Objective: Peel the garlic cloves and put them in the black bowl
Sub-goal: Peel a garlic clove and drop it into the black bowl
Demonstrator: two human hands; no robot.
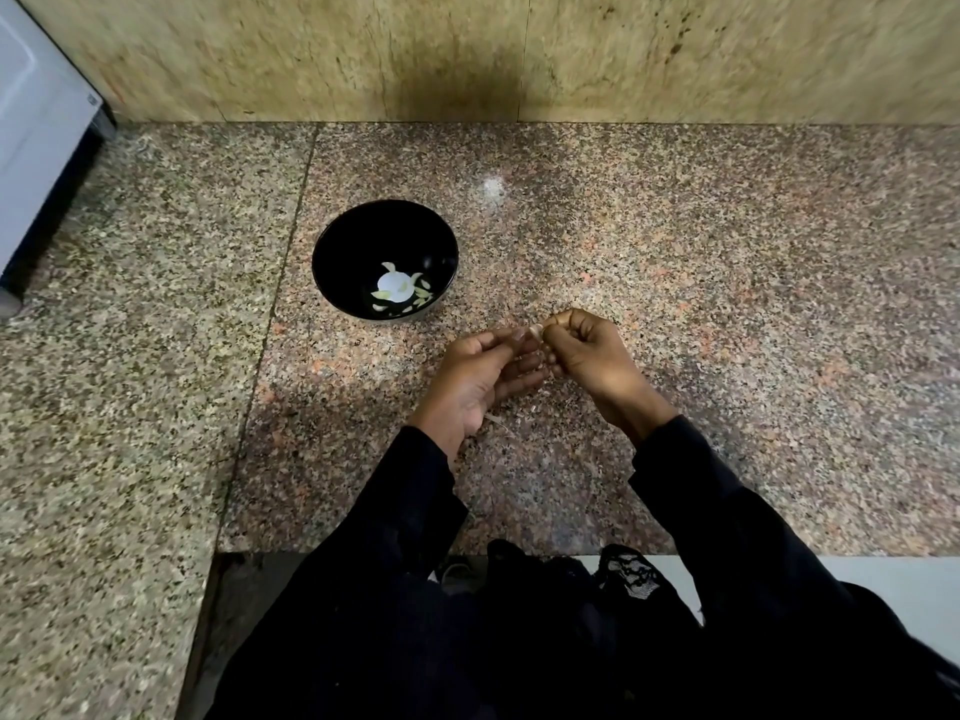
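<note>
Above the speckled granite bench (675, 262), the left hand (480, 379) and right hand (597, 358) meet fingertip to fingertip, both pinching one small garlic clove (536, 331), just beside the black bowl (332, 262) holding peeled cloves (397, 293).

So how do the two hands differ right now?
The left hand lies palm up with fingers loosely extended, while the right hand is curled into a near fist, knuckles up. The left reaches the garlic clove with thumb and fingertip; the right pinches it from the other side. Both hover above the counter, beside the bowl.
</note>
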